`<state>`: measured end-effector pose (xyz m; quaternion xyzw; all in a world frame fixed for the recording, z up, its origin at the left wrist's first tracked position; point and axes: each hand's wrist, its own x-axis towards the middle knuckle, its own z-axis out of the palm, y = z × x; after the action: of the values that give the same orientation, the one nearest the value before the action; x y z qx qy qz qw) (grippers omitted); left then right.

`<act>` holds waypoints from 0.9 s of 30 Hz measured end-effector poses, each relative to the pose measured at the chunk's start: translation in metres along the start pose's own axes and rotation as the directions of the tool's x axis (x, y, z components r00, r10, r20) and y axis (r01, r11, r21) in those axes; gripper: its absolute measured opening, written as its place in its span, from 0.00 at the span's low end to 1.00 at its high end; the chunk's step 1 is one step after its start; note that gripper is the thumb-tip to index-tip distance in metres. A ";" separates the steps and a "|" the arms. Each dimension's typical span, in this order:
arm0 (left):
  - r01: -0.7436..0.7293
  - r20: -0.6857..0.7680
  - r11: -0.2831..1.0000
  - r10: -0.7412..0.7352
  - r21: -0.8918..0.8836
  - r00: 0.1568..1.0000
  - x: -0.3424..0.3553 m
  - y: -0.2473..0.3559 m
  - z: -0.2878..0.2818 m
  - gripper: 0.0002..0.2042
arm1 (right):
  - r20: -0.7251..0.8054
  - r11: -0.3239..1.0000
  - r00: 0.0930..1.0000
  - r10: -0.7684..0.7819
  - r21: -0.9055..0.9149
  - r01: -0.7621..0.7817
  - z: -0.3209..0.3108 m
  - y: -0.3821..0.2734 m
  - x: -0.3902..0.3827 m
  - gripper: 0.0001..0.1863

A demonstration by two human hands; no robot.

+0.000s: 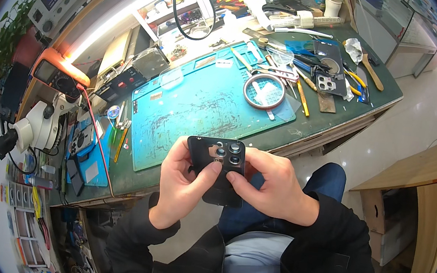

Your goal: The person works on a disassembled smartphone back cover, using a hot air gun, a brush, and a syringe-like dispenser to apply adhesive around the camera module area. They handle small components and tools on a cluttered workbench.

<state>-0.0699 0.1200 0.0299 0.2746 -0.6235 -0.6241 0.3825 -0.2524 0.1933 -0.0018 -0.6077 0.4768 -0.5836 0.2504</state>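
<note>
I hold a black phone back cover (211, 154) with a square camera module and three lenses, in front of my chest, just off the workbench's near edge. My left hand (180, 183) grips its left side, thumb pressed on the cover below the lenses. My right hand (272, 184) holds the right side, with thumb and forefinger pinching near the lower lens. The cover's lower part is hidden behind my fingers.
A teal work mat (195, 106) covers the green workbench (335, 115). A round lidded dish (264, 91) sits on it, with tweezers, pliers and another camera-frame part (326, 83) to the right. A microscope (37, 128) and multimeter (59, 76) stand left. A wooden cabinet (421, 172) is on my right.
</note>
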 end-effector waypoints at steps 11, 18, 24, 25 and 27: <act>0.034 0.003 0.999 -0.034 -0.025 0.999 0.000 0.002 -0.001 0.12 | 0.011 1.000 1.000 0.007 0.014 -0.007 -0.001 -0.003 0.002 0.14; 0.042 0.005 0.999 -0.042 -0.018 0.999 0.001 0.002 -0.003 0.12 | 0.018 1.000 1.000 0.011 0.026 -0.011 -0.001 -0.004 0.002 0.14; 0.038 -0.001 0.999 -0.038 -0.021 0.999 0.001 0.002 -0.001 0.12 | 0.021 1.000 1.000 0.009 0.019 -0.010 -0.002 -0.002 0.001 0.15; 0.041 0.004 0.999 -0.040 -0.019 0.999 0.001 0.003 -0.001 0.12 | 0.019 1.000 1.000 0.012 0.024 -0.013 -0.001 -0.001 0.001 0.16; 0.046 0.013 0.999 -0.046 -0.015 0.999 0.002 0.003 -0.002 0.12 | 0.021 0.999 1.000 0.014 0.029 -0.015 -0.002 -0.002 0.001 0.17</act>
<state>-0.0689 0.1180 0.0330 0.2819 -0.6146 -0.6393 0.3661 -0.2541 0.1936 0.0008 -0.6067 0.4700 -0.5823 0.2683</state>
